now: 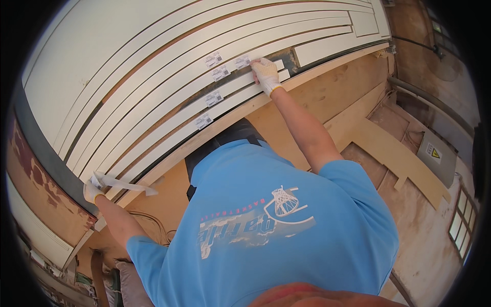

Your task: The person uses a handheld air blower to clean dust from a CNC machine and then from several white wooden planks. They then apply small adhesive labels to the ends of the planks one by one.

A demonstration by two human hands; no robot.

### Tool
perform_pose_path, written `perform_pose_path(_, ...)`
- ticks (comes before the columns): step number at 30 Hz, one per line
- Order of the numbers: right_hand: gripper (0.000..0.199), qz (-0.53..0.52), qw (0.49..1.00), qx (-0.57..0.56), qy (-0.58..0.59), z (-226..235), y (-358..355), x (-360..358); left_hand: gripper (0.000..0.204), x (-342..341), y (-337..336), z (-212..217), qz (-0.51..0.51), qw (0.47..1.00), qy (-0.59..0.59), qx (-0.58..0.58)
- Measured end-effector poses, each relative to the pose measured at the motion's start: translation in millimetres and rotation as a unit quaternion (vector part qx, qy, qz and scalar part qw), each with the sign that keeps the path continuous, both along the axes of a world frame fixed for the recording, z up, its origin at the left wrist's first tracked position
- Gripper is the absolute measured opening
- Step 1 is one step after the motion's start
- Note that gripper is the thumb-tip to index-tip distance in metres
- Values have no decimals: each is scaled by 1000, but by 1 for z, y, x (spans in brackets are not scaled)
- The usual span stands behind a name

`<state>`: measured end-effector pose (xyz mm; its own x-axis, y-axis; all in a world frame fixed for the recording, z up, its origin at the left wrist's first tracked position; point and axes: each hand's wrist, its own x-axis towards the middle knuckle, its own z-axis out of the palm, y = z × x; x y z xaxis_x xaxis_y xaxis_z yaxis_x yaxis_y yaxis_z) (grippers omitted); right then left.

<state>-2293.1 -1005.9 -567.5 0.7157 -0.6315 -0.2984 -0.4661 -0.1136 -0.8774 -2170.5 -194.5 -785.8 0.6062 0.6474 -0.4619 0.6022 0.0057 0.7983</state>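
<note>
Long white strips (176,113) lie side by side on a dark-topped bench. Small printed paper labels (220,73) are stuck across several of them. My right hand (267,77), in a pale knit glove, is over the nearer strips, close to their right ends. Its fingers are curled together beside one label (242,62); what they pinch, if anything, is hidden. At the strips' left ends is my gloved left hand (92,191), closed on a label strip. The strip's pale backing paper (128,185) trails to the right over the bench edge.
A wooden rail (245,108) runs along the bench's near edge, close to my body. A large white panel (92,51) lies at the far left. On the right are a cut tan board (394,151) and a grey box with a yellow warning sign (436,156).
</note>
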Motion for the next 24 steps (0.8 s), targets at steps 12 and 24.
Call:
perform_pose_path(12,21,25,999,-26,3,-11,25,11,38,-10,-6,25,37,999,-1,23)
perform_pose_path(24,22,22,999,-16,24,-32,47,38,56,2,-26,48,49,977,82,189)
